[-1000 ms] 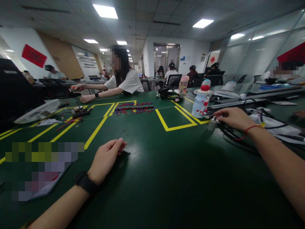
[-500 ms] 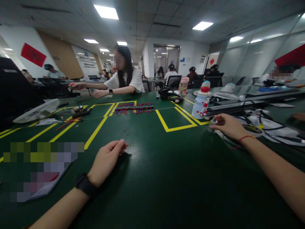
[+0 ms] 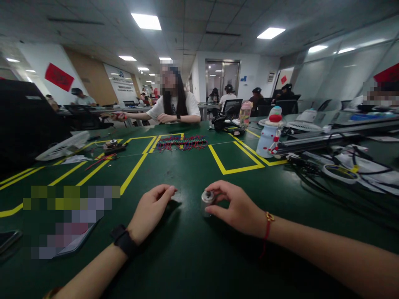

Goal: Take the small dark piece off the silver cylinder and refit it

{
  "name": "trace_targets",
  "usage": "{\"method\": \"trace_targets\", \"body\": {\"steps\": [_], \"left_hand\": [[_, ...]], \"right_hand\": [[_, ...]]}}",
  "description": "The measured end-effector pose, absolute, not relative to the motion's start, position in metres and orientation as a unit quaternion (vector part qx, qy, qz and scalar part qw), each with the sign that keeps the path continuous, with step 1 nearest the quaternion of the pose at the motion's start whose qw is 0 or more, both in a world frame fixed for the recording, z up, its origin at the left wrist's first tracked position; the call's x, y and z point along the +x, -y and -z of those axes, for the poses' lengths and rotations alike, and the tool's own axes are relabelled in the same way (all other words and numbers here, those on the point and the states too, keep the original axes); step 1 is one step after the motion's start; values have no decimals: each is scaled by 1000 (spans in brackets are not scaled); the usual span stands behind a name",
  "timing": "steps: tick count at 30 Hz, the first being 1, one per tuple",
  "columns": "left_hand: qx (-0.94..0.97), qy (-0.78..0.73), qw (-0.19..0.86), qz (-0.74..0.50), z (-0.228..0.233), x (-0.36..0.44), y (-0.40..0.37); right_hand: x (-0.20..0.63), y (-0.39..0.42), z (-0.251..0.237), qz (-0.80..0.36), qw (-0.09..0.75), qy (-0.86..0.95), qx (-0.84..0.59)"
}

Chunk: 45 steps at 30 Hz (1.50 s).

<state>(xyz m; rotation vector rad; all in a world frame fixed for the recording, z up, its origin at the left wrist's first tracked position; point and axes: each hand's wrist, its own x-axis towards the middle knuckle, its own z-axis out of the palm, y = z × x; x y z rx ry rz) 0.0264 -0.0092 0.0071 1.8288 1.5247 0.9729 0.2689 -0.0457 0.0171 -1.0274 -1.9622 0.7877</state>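
Right hand (image 3: 238, 207): pinching knob-topped metal cylinder (image 3: 206, 203) between thumb (image 3: 216, 211) and fingertips (image 3: 213, 186) | likely dense, rigid, slick; grip sides below top | left hand (image 3: 151, 211): curled, contents can't be told

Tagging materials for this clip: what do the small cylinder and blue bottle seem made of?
Small cylinder: probably metal, shiny silver-grey, judging by the bright highlights on its top. Blue bottle: plastic or painted metal; its smooth pale-blue surface leaves that open.

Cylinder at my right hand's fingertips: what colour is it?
The cylinder is silvery grey, seen in the head view.
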Motion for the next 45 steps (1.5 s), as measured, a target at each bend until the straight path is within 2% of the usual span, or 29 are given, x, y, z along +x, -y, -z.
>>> {"method": "trace_targets", "body": {"steps": [8,18,22,28,36,45], "left_hand": [[811,-422,241,-327,-39,67,46],[787,-437,253,-354,-43,74,44],[799,-425,256,-341,-43,79,45],[759,-465,247,-384,-40,68,40],[796,-481,267,-251,-16,60,38],[817,-473,238,-228,-10,62,38]], "right_hand": [[262,47,3,-405,378,732,-396],[262,52,-4,-313,344,791,-399],[262,52,-4,-316,341,792,-394],[263,53,-3,-291,344,793,-409],[264,55,-5,-265,342,799,-418],[265,55,-6,-262,344,799,-418]]}}
